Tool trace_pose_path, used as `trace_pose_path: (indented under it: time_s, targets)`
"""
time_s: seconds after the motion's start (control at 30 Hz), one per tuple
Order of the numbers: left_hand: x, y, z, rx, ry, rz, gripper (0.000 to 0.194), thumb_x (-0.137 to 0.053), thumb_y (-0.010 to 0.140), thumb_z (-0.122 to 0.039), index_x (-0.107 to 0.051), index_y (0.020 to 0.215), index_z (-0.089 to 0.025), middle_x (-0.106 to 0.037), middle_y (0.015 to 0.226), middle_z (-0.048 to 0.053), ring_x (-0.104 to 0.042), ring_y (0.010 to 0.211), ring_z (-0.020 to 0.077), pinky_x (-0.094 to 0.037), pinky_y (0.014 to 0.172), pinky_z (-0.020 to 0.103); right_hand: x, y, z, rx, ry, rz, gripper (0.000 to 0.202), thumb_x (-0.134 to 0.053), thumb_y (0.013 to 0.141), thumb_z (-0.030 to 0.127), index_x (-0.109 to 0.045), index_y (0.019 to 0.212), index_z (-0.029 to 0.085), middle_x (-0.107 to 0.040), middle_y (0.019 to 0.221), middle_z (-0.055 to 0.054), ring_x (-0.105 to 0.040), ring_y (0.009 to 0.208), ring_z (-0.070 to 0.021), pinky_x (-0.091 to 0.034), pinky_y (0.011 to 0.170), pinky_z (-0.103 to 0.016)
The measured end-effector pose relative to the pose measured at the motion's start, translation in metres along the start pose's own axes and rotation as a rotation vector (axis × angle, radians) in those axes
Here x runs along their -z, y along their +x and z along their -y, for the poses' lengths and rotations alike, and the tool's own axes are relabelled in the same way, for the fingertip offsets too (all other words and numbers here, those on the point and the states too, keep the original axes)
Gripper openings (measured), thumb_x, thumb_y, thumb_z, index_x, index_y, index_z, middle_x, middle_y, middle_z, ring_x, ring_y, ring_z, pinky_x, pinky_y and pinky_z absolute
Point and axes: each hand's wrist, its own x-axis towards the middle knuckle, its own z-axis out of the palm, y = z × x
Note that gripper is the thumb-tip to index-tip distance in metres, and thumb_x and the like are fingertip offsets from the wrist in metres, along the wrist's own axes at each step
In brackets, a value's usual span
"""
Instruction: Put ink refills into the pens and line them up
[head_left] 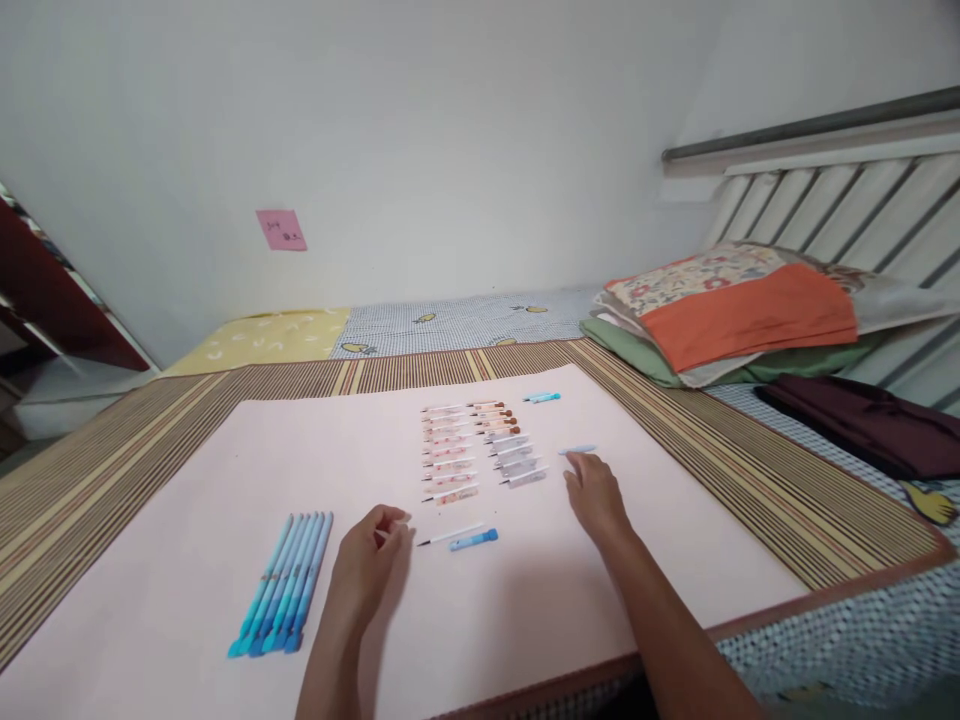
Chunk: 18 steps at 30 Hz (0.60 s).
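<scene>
My right hand [596, 492] reaches to the right side of the pink sheet, its fingertips closed at a light blue pen barrel [579, 449]. My left hand [371, 560] hovers over the sheet with curled fingers and thumb together; whatever is between them is too small to make out. Between the hands lie a white pen refill [454, 534] with a dark tip and a blue pen part [473, 540]. Left of my left hand, several blue pens [283, 580] lie side by side in a slanted row.
Behind, refills with pinkish pen parts [450, 467], brown-ended parts [499, 420] and greyish parts [521, 465] form columns. A turquoise pen part [542, 398] lies at the sheet's [300, 450] back right. Folded cloths [750, 325] and a dark red cloth [862, 420] lie right.
</scene>
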Motion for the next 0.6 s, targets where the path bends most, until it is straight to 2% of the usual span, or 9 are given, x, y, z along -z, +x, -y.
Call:
trace_pose_path:
  time_s: [0.07, 0.2, 0.37, 0.5, 0.6]
  targets:
    - [0.003, 0.0, -0.001, 0.002, -0.029, -0.02, 0.025, -0.073, 0.071, -0.04, -0.073, 0.086, -0.02, -0.066, 0.071, 0.002, -0.052, 0.058, 0.0174, -0.036, 0.057, 0.027, 0.003, 0.001, -0.002, -0.002, 0.001, -0.035, 0.031, -0.045, 0.093, 0.018, -0.062, 0.118, 0.016, -0.064, 0.119, -0.016, -0.057, 0.111, -0.0283, -0.044, 0.097, -0.04]
    - [0.006, 0.001, 0.0, 0.005, -0.067, -0.036, 0.028, -0.075, 0.069, -0.043, -0.072, 0.084, -0.02, -0.066, 0.07, 0.002, -0.051, 0.057, 0.0169, -0.037, 0.057, 0.027, 0.007, 0.007, -0.007, 0.01, -0.082, -0.078, 0.039, -0.039, 0.094, 0.011, -0.059, 0.127, 0.016, -0.058, 0.132, -0.018, -0.047, 0.126, -0.0308, -0.039, 0.102, -0.044]
    - [0.006, 0.001, 0.001, 0.003, -0.111, -0.032, 0.03, -0.074, 0.071, -0.045, -0.072, 0.086, -0.019, -0.065, 0.071, 0.002, -0.052, 0.058, 0.0165, -0.038, 0.058, 0.027, 0.008, 0.01, -0.012, -0.015, -0.178, -0.016, 0.035, -0.042, 0.093, 0.012, -0.065, 0.117, 0.019, -0.06, 0.12, -0.017, -0.056, 0.104, -0.0304, -0.044, 0.086, -0.041]
    - [0.004, -0.001, -0.003, 0.016, -0.149, -0.026, 0.03, -0.075, 0.07, -0.045, -0.071, 0.085, -0.019, -0.064, 0.071, 0.002, -0.051, 0.058, 0.0158, -0.037, 0.057, 0.027, 0.009, 0.011, -0.013, -0.053, -0.194, -0.008, 0.033, -0.042, 0.093, 0.014, -0.065, 0.116, 0.02, -0.056, 0.129, -0.017, -0.051, 0.112, -0.0335, -0.042, 0.086, -0.042]
    - [0.001, -0.003, -0.007, 0.017, -0.115, -0.003, 0.028, -0.074, 0.071, -0.044, -0.071, 0.084, -0.019, -0.063, 0.068, 0.001, -0.052, 0.058, 0.0162, -0.038, 0.057, 0.027, 0.011, 0.014, -0.015, -0.086, -0.187, 0.02, 0.031, -0.043, 0.094, 0.013, -0.065, 0.114, 0.019, -0.059, 0.122, -0.018, -0.051, 0.109, -0.0341, -0.041, 0.083, -0.042]
